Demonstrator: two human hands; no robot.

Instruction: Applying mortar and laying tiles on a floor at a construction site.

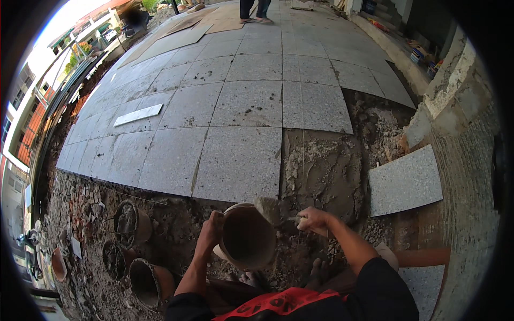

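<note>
The left hand [215, 223] is closed on the rim of a bucket [249, 241], at the rim's 10 o'clock; the bucket is in front of the person's body, and its mouth faces the camera. The right hand [314, 221] is folded around the handle of a trowel, at 2 o'clock from the bucket. The trowel's blade [267, 210], coated with grey mortar, overlaps the bucket's rim at 1 o'clock; whether they touch, I cannot tell. Between 1 and 2 o'clock lies a wet mortar bed [324, 168], bordering the laid tiles [239, 163], and at 2 o'clock, farther out, a loose tile [406, 181]. Three other buckets [143, 224] stand between 8 and 9 o'clock. Far away at 12 o'clock, another person's feet [257, 20] are on the tiles.
</note>
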